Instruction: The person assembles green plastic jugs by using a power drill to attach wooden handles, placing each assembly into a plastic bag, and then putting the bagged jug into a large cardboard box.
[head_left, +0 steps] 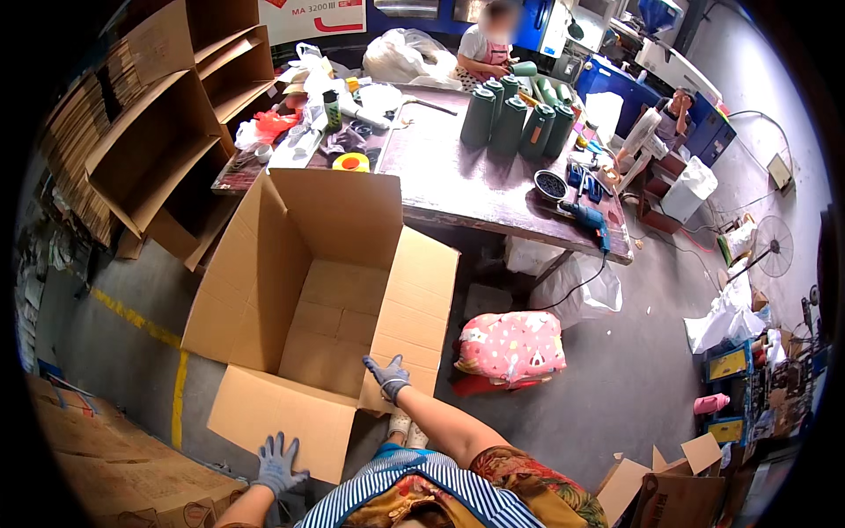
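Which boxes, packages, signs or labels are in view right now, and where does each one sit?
Open cardboard box: on the floor ahead, brown, flaps spread; right hand on its right flap, left hand on its near flap.
Flattened cartons: lower left, brown.
Wall sign: top centre, white with red marks.
Small opened cartons: lower right floor, brown.
Green canisters: upright on the table.

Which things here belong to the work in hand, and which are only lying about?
In hand: cardboard box, open; left hand on its near flap; right hand on its right flap.

Lying about: green bottles, drill, pink cushion, table.
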`<state>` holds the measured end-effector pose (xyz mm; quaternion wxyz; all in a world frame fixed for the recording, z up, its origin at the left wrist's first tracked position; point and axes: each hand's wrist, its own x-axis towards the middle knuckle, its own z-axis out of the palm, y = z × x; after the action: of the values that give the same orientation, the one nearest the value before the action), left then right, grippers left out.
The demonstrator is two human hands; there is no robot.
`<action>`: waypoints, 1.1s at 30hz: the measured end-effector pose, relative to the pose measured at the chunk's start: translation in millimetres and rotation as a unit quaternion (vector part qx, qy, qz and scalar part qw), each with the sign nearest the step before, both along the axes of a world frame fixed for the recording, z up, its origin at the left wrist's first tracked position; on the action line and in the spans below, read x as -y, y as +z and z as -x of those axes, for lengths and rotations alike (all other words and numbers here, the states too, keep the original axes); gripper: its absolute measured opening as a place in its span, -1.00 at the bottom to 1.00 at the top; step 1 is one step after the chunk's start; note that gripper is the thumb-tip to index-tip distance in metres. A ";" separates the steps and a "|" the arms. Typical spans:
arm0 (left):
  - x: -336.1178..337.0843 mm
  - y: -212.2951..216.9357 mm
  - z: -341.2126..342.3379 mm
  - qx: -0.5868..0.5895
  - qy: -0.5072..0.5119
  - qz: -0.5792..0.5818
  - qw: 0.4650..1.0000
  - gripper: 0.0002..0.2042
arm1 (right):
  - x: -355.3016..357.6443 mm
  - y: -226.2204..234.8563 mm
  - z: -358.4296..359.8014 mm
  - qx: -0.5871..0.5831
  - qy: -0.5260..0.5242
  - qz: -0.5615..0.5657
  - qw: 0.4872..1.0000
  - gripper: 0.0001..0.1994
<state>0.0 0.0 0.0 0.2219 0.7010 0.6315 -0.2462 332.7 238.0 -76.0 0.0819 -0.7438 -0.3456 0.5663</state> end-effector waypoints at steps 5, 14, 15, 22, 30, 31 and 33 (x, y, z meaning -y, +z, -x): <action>-29.0 -120.1 -49.6 0.144 0.158 0.039 0.976 0.09 | 4.3 -34.5 -7.5 0.126 0.115 0.022 0.985 0.33; -316.9 3.1 -23.1 0.243 0.308 -0.279 0.876 -0.69 | -20.7 -42.7 -3.6 0.100 0.119 0.032 0.987 0.33; -339.3 -0.8 -1.0 0.027 0.183 -0.419 0.889 -0.55 | -25.9 -37.5 -1.0 0.102 0.124 0.028 0.987 0.33; -433.4 -68.6 88.7 -0.215 0.290 -0.366 0.858 -0.15 | -18.0 -59.6 -1.3 0.101 0.125 0.063 0.985 0.32; -459.2 -146.8 209.4 -0.048 0.383 -0.197 0.901 -0.18 | -40.5 -69.6 9.4 -0.071 0.050 0.074 0.993 0.29; -457.5 -146.9 186.4 -0.127 0.376 -0.242 0.885 -0.19 | -41.6 -70.0 6.1 -0.073 0.055 0.073 0.993 0.29; -459.9 -139.5 90.5 -0.133 0.364 -0.351 0.852 -0.20 | -35.7 -94.9 -2.6 0.026 0.143 0.060 0.988 0.37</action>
<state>-90.5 459.9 -139.5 -0.0509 0.4129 0.9094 -0.0004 335.3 273.7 -170.9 -0.0538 -0.7049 -0.4160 0.5720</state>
